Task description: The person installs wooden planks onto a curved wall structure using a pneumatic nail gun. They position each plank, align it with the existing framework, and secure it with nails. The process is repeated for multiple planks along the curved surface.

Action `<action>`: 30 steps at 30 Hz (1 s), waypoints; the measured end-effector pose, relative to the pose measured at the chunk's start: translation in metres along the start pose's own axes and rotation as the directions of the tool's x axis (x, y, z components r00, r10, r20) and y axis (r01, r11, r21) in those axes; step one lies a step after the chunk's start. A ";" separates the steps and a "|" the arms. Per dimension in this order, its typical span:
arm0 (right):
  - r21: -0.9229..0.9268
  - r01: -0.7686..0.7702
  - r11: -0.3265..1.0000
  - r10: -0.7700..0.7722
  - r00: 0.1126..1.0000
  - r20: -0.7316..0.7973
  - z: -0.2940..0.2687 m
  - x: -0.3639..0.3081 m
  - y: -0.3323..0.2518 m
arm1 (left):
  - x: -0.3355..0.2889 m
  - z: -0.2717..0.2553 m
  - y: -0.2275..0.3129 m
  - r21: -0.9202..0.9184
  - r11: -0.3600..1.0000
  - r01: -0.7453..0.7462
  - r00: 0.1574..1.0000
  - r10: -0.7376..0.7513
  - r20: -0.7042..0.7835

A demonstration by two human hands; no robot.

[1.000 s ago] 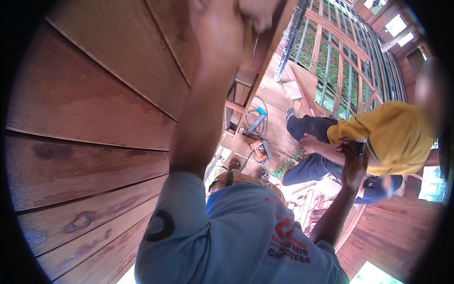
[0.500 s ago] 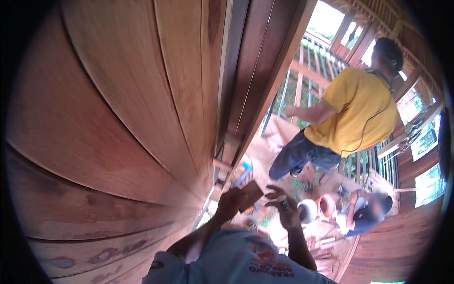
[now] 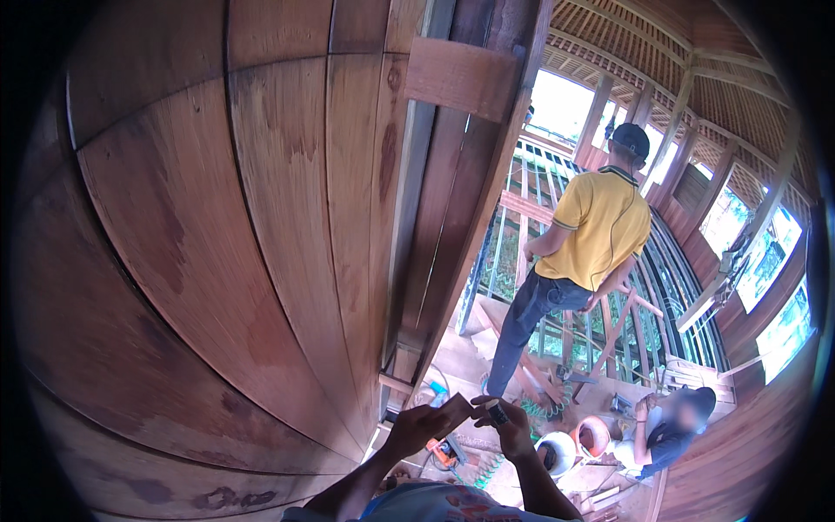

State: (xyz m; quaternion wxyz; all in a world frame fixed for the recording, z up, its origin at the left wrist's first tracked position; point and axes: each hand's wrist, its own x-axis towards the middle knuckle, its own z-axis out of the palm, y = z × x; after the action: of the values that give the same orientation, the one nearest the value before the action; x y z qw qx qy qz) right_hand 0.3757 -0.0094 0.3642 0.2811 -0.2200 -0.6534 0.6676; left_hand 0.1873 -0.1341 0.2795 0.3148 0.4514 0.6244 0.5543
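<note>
My left hand (image 3: 416, 430) grips a flat, brown rectangular piece of wood (image 3: 452, 412), held out in front of my body. Close to that piece's right edge is my right hand (image 3: 511, 426), its fingers bent and drawn together. A small dark object with a pale end (image 3: 496, 412) shows against those fingers; its kind is too small to make out. Whether the right fingertips touch the wood I cannot tell. To my left rises a wall of brown wooden boards (image 3: 287, 183), with an upright timber frame (image 3: 444, 200) along its right side.
A person in a yellow shirt (image 3: 600, 226) stands ahead with their back to me. Another person (image 3: 670, 431) is low at the right beside white and orange buckets (image 3: 593, 438). An orange power tool (image 3: 445, 452), green coiled hose (image 3: 489, 471) and wood offcuts lie below.
My view has tilted up, bringing a crosspiece on the frame into sight. My right hand's spread fingers have drawn together and come closer to the wood piece. The yellow-shirted person's arm has lowered.
</note>
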 end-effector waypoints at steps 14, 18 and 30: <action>0.086 0.191 0.978 -0.161 0.948 -0.276 -0.026 -0.034 0.035 | 0.035 -0.024 0.107 -0.441 0.600 -0.667 0.742 0.490 -0.457; 0.012 0.148 0.989 -0.143 0.970 -0.199 -0.031 -0.039 0.042 | 0.086 -0.066 0.220 -0.421 0.429 -0.799 0.599 0.507 -0.620; -0.114 -0.085 0.990 0.058 0.974 -0.217 -0.045 -0.073 0.058 | 0.154 -0.074 0.325 -0.671 0.245 -0.700 0.682 0.507 -0.527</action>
State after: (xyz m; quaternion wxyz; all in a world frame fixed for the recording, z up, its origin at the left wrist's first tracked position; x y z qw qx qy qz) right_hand 0.4546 -0.0238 0.2990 0.3112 -0.3305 -0.6510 0.6084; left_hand 0.1299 -0.0306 0.6270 0.1855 0.3877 0.0813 0.8993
